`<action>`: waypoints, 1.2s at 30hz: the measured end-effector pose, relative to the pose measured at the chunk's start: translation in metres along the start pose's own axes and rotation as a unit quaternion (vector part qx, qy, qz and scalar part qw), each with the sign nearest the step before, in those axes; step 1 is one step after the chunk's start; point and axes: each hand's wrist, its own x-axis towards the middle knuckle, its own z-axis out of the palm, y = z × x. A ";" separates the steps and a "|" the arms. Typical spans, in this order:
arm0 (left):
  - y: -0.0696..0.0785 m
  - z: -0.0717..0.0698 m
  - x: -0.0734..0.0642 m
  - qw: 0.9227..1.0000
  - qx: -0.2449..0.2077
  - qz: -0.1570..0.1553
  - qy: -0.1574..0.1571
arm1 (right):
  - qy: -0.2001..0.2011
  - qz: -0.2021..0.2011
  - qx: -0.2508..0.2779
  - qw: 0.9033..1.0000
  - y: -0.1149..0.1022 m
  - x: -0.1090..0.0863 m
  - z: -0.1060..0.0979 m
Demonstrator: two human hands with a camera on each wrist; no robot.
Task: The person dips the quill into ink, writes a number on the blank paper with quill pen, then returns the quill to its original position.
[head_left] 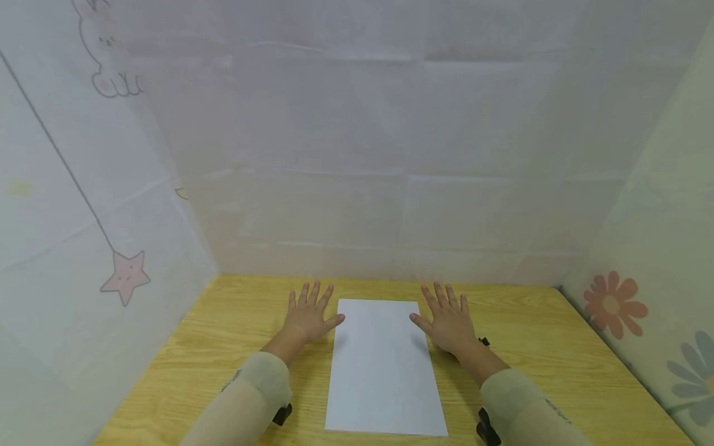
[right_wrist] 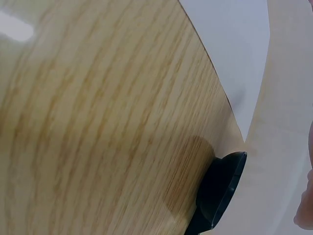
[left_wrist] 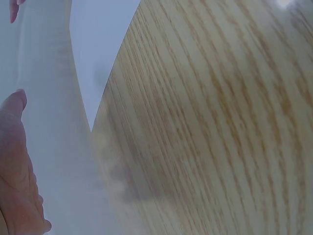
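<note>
A blank white sheet of paper [head_left: 385, 371] lies lengthwise on the wood-grain table. To its left, my left hand [head_left: 308, 316] is held palm down with fingers spread, its thumb reaching over the sheet's left edge. My right hand [head_left: 449, 325] mirrors it on the other side, thumb over the right edge. Both hands hold nothing. Shadows of the hands fall on the sheet and the table. In the left wrist view, part of the left hand [left_wrist: 17, 166] shows at the left border; only a sliver of the right hand [right_wrist: 307, 200] enters the right wrist view.
A black object with a flared round end [right_wrist: 222, 191] is beside the paper's far right corner, mostly hidden behind the right wrist in the head view. Black wrist gear [head_left: 488, 427] sits under the sleeves. Printed cloth walls [head_left: 357, 155] enclose the table [head_left: 223, 347] at back and sides.
</note>
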 end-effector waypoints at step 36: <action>0.008 0.037 -0.029 0.993 -0.069 0.087 -0.036 | 0.026 0.053 0.144 0.988 0.043 -0.046 -0.014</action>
